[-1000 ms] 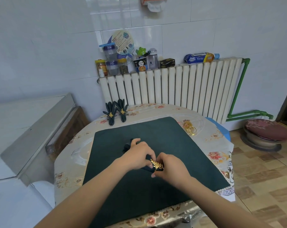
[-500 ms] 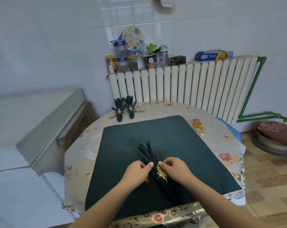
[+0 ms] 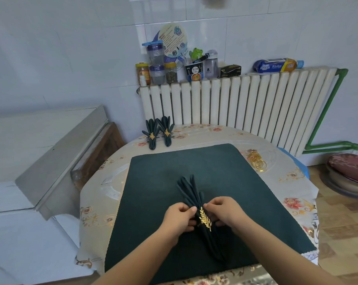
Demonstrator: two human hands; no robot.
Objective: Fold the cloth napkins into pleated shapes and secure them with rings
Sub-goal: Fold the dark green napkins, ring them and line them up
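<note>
**Third napkin ringed, pleats being set**

A dark green pleated napkin (image 3: pixel 191 195) lies on the table near its front edge, on top of a flat dark green cloth (image 3: pixel 194 161) spread over the floral tablecloth (image 3: pixel 293 182). A gold leaf-shaped ring (image 3: pixel 204 218) sits around the napkin's middle, with the pleats fanning out toward the far edge and the tail running back toward the person. The left hand (image 3: pixel 179 218) has its fingers curled in, pinching the napkin just to the left of the ring; the right hand (image 3: pixel 225 210) pinches it the same way from the right side, fingertips pressed into the folds beside the gold leaf.

From where I stand, this piece looks nearly done: the ring is on, and what seems left for it is tidying the fan and setting it aside.

At the table's far left edge, by the radiator (image 3: pixel 235 103), two finished napkins (image 3: pixel 158 132) lie side by side, each already bound with its own gold ring. Near the far right edge, just beyond the flat cloth's corner, a loose heap of spare gold rings (image 3: pixel 257 161) waits. That heap and the flat cloth, itself seemingly an unfolded napkin, suggest more remain to be pleated; I would judge the job around the middle.

Jars and bottles (image 3: pixel 157 66) crowd the top of the radiator.
</note>
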